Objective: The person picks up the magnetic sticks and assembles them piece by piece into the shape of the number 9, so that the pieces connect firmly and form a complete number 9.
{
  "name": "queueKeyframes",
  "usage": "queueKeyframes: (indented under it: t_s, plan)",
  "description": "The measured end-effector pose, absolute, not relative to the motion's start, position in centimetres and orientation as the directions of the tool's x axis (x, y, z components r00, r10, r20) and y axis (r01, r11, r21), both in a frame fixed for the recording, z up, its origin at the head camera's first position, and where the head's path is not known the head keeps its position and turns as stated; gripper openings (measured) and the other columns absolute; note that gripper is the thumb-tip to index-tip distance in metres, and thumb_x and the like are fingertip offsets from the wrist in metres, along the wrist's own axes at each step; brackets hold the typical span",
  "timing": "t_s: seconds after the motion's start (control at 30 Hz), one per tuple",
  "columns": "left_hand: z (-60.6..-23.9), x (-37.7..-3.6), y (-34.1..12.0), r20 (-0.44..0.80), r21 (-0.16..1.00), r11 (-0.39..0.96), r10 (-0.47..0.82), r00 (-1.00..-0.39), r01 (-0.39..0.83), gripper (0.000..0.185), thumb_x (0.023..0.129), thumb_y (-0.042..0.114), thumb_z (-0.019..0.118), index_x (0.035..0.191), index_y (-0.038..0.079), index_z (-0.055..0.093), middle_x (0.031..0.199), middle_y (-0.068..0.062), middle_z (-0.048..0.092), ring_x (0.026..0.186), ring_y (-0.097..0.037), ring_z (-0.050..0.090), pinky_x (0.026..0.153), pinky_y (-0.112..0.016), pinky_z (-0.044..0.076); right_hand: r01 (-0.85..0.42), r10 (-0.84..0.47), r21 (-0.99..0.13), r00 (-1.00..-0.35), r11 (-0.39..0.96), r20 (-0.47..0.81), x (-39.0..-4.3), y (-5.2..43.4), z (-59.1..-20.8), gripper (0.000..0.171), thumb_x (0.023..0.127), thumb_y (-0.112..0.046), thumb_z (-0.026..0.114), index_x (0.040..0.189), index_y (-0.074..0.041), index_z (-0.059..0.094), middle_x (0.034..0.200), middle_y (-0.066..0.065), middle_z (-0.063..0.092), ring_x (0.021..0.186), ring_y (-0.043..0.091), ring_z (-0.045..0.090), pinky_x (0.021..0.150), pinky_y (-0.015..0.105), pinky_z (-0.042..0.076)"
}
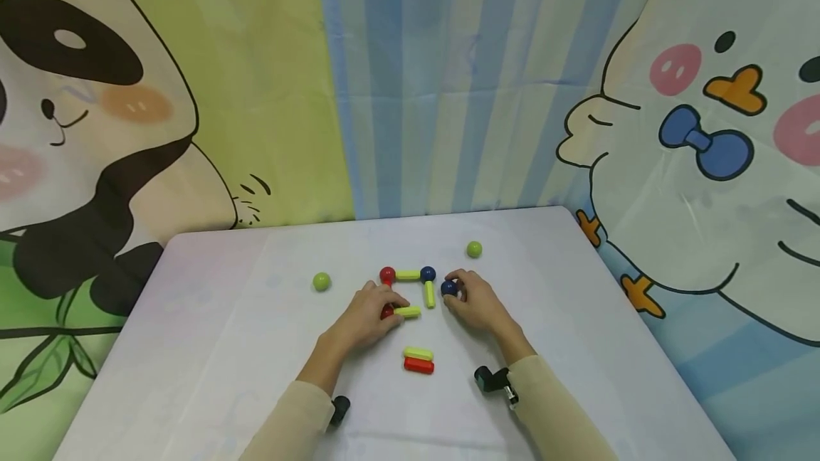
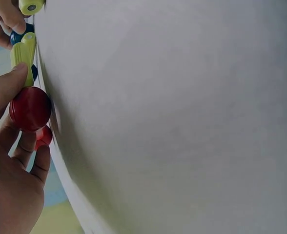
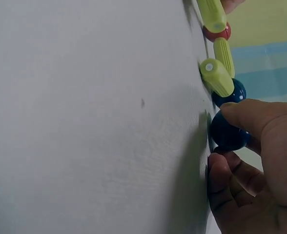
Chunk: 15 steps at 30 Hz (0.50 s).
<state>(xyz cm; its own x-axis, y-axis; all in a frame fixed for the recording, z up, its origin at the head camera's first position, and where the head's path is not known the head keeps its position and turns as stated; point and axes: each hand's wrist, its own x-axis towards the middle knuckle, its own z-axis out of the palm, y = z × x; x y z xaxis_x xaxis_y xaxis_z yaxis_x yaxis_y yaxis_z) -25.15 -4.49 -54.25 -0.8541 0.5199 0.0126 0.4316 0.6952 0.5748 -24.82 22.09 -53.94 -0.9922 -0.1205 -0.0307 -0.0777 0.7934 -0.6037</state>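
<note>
My left hand (image 1: 388, 309) pinches a red ball (image 1: 386, 312) (image 2: 30, 108) that has a yellow-green stick (image 1: 408, 311) (image 2: 23, 56) joined to it, pointing right. My right hand (image 1: 456, 289) pinches a dark blue ball (image 1: 448, 288) (image 3: 229, 134) between thumb and fingers, on the white table (image 1: 576, 347). Between and beyond the hands lies a joined piece: a second red ball (image 1: 387, 274), a horizontal yellow-green stick (image 1: 408, 274), a blue corner ball (image 1: 428, 274) (image 3: 233, 91) and a stick (image 1: 429, 294) (image 3: 215, 77) running toward me.
A loose yellow-green stick (image 1: 418, 353) and a red stick (image 1: 418, 366) lie side by side near me, between my forearms. Two green balls sit apart, one to the left (image 1: 321, 281) and one at the far right (image 1: 474, 249). Cartoon-printed cloth hangs behind the table.
</note>
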Motion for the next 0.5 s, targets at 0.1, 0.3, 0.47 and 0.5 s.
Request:
queueKeyframes:
  t_s: [0.1, 0.3, 0.47, 0.5]
  plan:
    - [-54.2, -25.1, -4.4, 0.01, 0.57, 0.699, 0.519, -0.855, 0.431, 0.026, 0.093, 0.026, 0.077, 0.119, 0.025, 0.075, 0.116, 0.005, 0.067, 0.098, -0.016, 0.045, 0.085, -0.036, 0.039, -0.079, -0.132, -0.623, -0.991, 0.778, -0.039, -24.1, 22.0, -54.0, 0.04, 0.095, -0.023, 0.073, 0.133, -0.015, 0.061, 0.106, 0.004, 0.06, 0.082, 0.016, 0.051, 0.07, 0.032, 0.045]
    - [-54.1, -25.2, -4.2, -0.014, 0.574, 0.708, 0.511, -0.859, 0.412, 0.026, 0.095, 0.029, 0.075, 0.12, 0.028, 0.074, 0.119, 0.007, 0.066, 0.102, -0.017, 0.046, 0.087, -0.036, 0.041, -0.074, -0.141, -0.667, -0.989, 0.741, -0.047, -23.0, 21.9, -54.0, 0.038, 0.096, -0.025, 0.073, 0.131, -0.016, 0.062, 0.106, 0.0, 0.063, 0.079, 0.014, 0.053, 0.066, 0.031, 0.045]
    - [-53.8, -25.1, -4.1, -0.03, 0.576, 0.714, 0.504, -0.863, 0.397, 0.027, 0.095, 0.028, 0.075, 0.121, 0.027, 0.073, 0.12, 0.006, 0.066, 0.104, -0.018, 0.046, 0.089, -0.037, 0.042, -0.051, -0.14, -0.695, -0.988, 0.717, -0.072, -22.3, 21.9, -54.0, 0.036, 0.096, -0.028, 0.073, 0.13, -0.02, 0.062, 0.109, -0.001, 0.066, 0.078, 0.014, 0.054, 0.067, 0.031, 0.046]
    - [-53.8, -25.1, -4.1, -0.029, 0.577, 0.713, 0.504, -0.863, 0.397, 0.027, 0.095, 0.028, 0.075, 0.121, 0.027, 0.073, 0.119, 0.006, 0.066, 0.104, -0.018, 0.046, 0.09, -0.037, 0.042, -0.046, -0.135, -0.703, -0.988, 0.71, -0.072, -22.2, 21.9, -54.0, 0.035, 0.096, -0.028, 0.073, 0.129, -0.021, 0.062, 0.109, -0.001, 0.066, 0.078, 0.014, 0.054, 0.068, 0.031, 0.046]
